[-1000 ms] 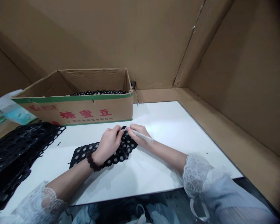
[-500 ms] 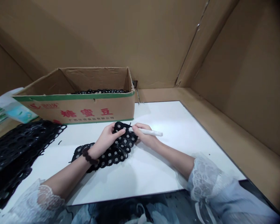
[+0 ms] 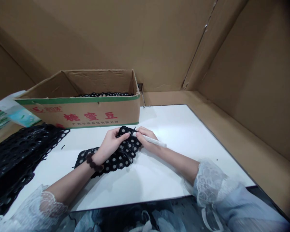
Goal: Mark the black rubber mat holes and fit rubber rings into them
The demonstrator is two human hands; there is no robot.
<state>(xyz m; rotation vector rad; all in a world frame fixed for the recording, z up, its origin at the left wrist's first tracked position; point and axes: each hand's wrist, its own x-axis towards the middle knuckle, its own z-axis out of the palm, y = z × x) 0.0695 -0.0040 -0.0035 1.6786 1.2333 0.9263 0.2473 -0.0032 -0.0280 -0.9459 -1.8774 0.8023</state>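
Note:
A black sheet with rows of pale round dots point(image 3: 114, 160) lies bunched on the white board, its upper end lifted a little. My left hand point(image 3: 111, 141) is closed on that upper end, thumb on top and fingers behind. Opposite it, my right hand point(image 3: 148, 138) pinches a slim white pen-like tool point(image 3: 157, 141), whose back end points right toward the wrist. The tool's tip is at the sheet's upper right edge, close to my left thumb, and is mostly covered by my fingers.
Behind the hands stands an open cardboard box point(image 3: 101, 111) with more black dotted pieces point(image 3: 106, 94) inside. Black perforated sheeting point(image 3: 16, 158) lies at the left, near a green-and-white packet point(image 3: 23, 112). Cardboard walls point(image 3: 159, 42) enclose the white board point(image 3: 174, 174).
The back end of the white tool has tipped down toward my right wrist, and my right fingers have shifted slightly left. My left hand and the sheet stay nearly the same.

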